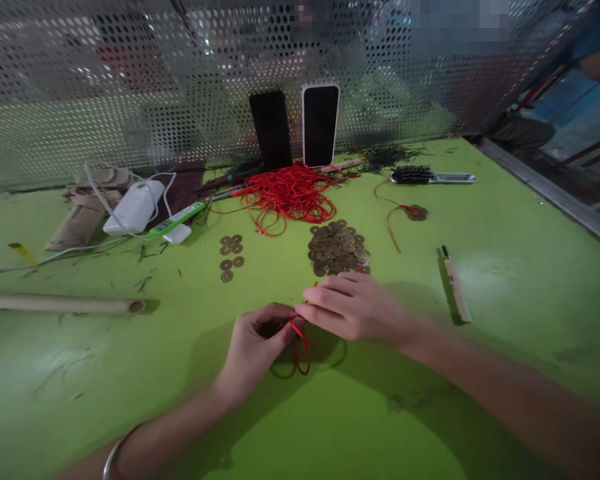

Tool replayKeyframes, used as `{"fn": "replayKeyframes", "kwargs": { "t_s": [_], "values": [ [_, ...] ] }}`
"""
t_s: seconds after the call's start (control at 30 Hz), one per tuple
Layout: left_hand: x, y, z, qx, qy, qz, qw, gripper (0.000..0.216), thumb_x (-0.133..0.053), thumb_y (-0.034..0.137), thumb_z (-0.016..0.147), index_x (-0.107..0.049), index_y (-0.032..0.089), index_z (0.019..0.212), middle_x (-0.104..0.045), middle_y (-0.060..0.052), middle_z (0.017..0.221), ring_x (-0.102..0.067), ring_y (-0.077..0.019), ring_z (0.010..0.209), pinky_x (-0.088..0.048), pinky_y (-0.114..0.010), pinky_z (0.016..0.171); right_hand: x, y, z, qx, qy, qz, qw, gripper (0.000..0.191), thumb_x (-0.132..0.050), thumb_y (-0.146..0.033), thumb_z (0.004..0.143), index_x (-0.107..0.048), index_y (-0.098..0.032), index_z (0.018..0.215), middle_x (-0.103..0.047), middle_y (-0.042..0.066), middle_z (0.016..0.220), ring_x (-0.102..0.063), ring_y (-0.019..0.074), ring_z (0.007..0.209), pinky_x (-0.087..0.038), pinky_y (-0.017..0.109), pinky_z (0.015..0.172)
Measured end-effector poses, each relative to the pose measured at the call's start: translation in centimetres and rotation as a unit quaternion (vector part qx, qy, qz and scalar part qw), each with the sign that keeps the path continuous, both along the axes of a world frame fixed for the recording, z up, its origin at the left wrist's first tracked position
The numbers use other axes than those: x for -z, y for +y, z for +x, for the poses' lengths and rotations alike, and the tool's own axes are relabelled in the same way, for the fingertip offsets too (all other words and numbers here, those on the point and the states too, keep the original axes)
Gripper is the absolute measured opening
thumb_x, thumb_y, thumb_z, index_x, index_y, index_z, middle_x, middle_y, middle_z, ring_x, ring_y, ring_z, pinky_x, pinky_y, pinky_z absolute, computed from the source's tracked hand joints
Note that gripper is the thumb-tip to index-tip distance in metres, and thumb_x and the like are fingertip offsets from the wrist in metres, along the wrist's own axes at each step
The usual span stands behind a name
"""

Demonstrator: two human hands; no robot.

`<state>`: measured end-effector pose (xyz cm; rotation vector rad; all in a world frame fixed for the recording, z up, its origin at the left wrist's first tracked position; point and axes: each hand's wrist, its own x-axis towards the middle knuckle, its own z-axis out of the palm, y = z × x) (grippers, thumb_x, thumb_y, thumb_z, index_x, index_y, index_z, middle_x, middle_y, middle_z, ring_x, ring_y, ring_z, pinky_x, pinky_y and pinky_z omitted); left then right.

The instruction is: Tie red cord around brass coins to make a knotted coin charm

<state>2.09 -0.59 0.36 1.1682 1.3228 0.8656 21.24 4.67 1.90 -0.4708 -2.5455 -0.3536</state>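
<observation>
A red cord [303, 343] hangs in a loop from the fingertips of my left hand [255, 343], pinched between thumb and forefinger. My right hand [357, 307] meets it from the right, its fingers closed together on the same cord, with a short end showing above the knuckles. Whether a coin sits inside the fingers is hidden. Just beyond my right hand lies a heap of brass coins with holes [335, 247]. Several more coins [230, 247] are laid out in a small group to the left. Behind the heap is a tangle of red cord [295, 193].
Two phones [321, 125] lean against the perforated metal screen [200, 87]. A white charger with cables [135, 207] and a bamboo tube [65, 303] lie left. On the right are a hairbrush [430, 176], coins tied with cord [416, 212] and a pen-like stick [456, 287].
</observation>
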Motion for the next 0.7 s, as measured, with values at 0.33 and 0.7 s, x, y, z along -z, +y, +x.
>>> {"fn": "replayKeyframes", "kwargs": {
  "t_s": [0.33,0.7],
  "values": [
    [0.24,0.08,-0.05,0.015,0.006,0.008,1.0,0.013,-0.068,0.024,0.072,-0.072,0.013,0.078,-0.071,-0.004,0.073,-0.063,-0.0131,0.063,-0.053,-0.02,0.057,-0.83,0.12,-0.03,0.038,0.055,-0.005,0.998,0.015,-0.051,-0.013,0.09,-0.065,-0.015,0.093,-0.065,-0.001,0.082,-0.053,0.0104,0.068,-0.041,0.024,0.058],
    [-0.08,0.1,-0.09,0.009,0.019,0.014,1.0,0.01,-0.07,0.023,0.071,-0.072,0.015,0.077,-0.071,-0.003,0.07,-0.063,-0.0124,0.062,-0.051,-0.018,0.056,-0.24,-0.03,-0.13,0.006,0.027,0.004,1.0,0.013,-0.052,-0.014,0.089,-0.065,-0.017,0.089,-0.065,-0.002,0.085,-0.051,0.0095,0.066,-0.037,0.025,0.055]
  ]
}}
